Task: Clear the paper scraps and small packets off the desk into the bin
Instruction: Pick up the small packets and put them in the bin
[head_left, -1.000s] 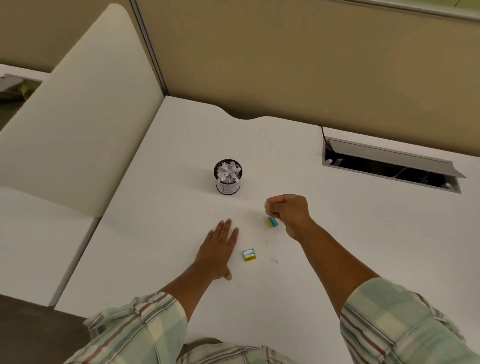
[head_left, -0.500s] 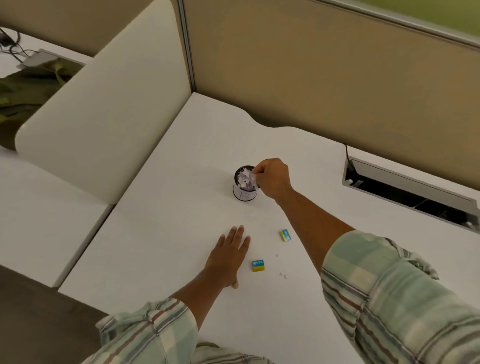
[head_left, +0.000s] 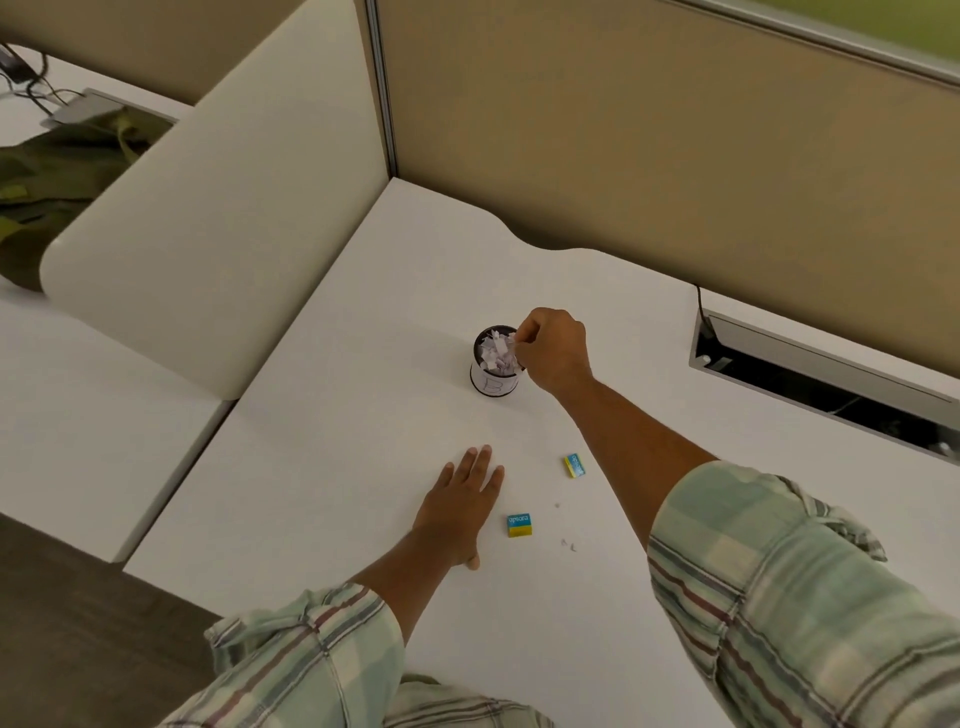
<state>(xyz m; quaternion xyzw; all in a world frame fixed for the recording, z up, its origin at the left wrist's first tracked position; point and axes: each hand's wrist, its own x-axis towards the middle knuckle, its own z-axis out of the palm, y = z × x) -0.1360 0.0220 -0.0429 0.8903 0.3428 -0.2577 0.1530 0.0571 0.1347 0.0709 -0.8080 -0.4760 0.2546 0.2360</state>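
Observation:
A small black bin (head_left: 493, 384) with a white label stands mid-desk, heaped with white paper scraps (head_left: 493, 353). My right hand (head_left: 553, 351) hovers over its right rim, fingertips pinched on a paper scrap at the top of the heap. My left hand (head_left: 460, 506) lies flat on the white desk (head_left: 337, 467), fingers apart, holding nothing. One blue-and-yellow packet (head_left: 519, 525) sits just right of my left hand. A second packet (head_left: 574, 465) lies farther right, close to my right forearm. Tiny paper bits (head_left: 569, 544) dot the desk near the packets.
A beige partition (head_left: 675, 145) walls the back. A white curved divider (head_left: 218, 218) stands on the left, with a green bag (head_left: 52, 176) beyond it. An open cable tray (head_left: 821, 384) is set into the desk at the right.
My right hand rose from beside the far packet and went to the bin, where it stays pinched over the rim. My left hand has stayed flat on the desk.

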